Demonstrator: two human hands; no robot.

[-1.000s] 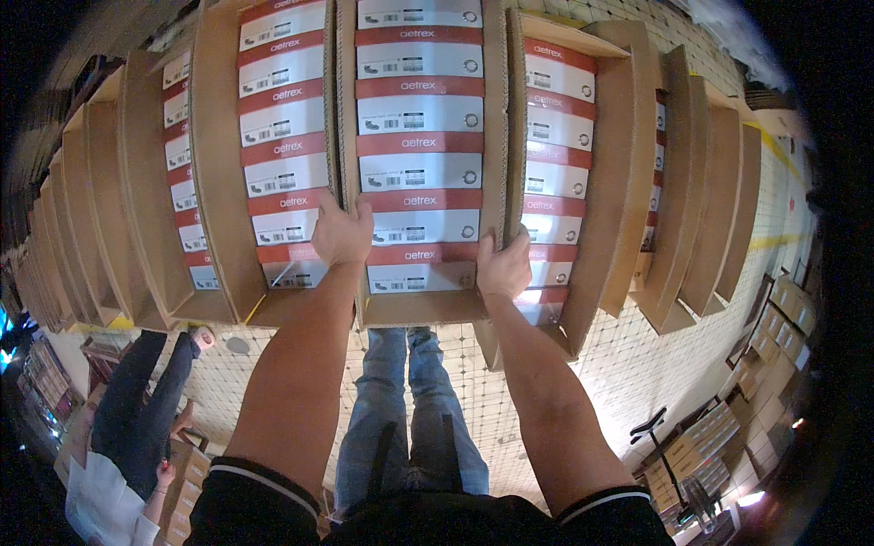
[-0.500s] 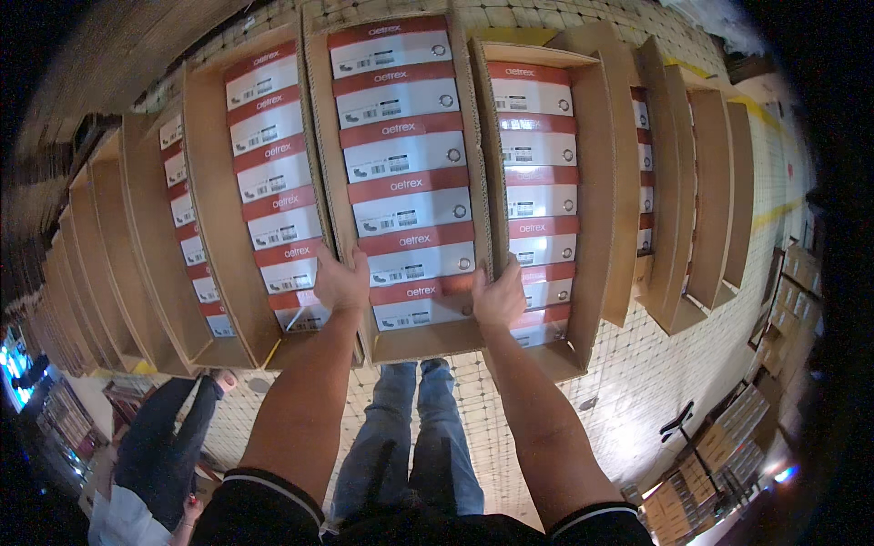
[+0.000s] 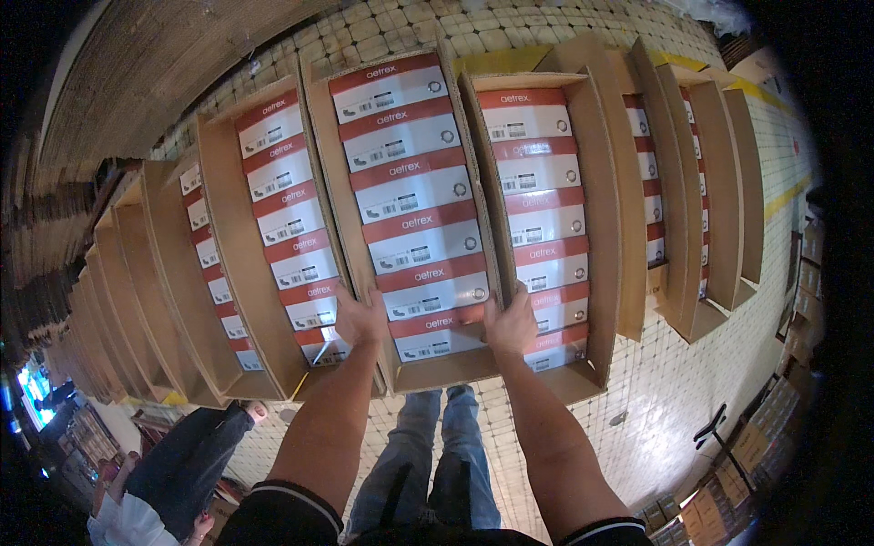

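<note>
In front of me a long open cardboard carton (image 3: 446,371) holds a single row of red-and-white shoeboxes (image 3: 414,189). My left hand (image 3: 361,317) is closed over its left side wall near the close end, thumb on the inner side. On the opposite wall, at about the same distance, my right hand (image 3: 510,324) grips the cardboard, its fingers partly hidden. Similar cartons stand tight against both sides: a left carton (image 3: 235,173) and a right carton (image 3: 603,209), each with a row of the same shoeboxes.
More open cartons (image 3: 137,264) continue leftward, and others (image 3: 715,200) stand to the right. Stacked flat cardboard (image 3: 82,146) lies at the far left. Another person (image 3: 196,446) is at lower left. Tiled floor (image 3: 651,382) shows around the row; stacked boxes (image 3: 715,505) stand at lower right.
The cartons and my hands appear slightly lower and farther right as the view shifts. Both hands keep their hold on the middle carton's side walls.
</note>
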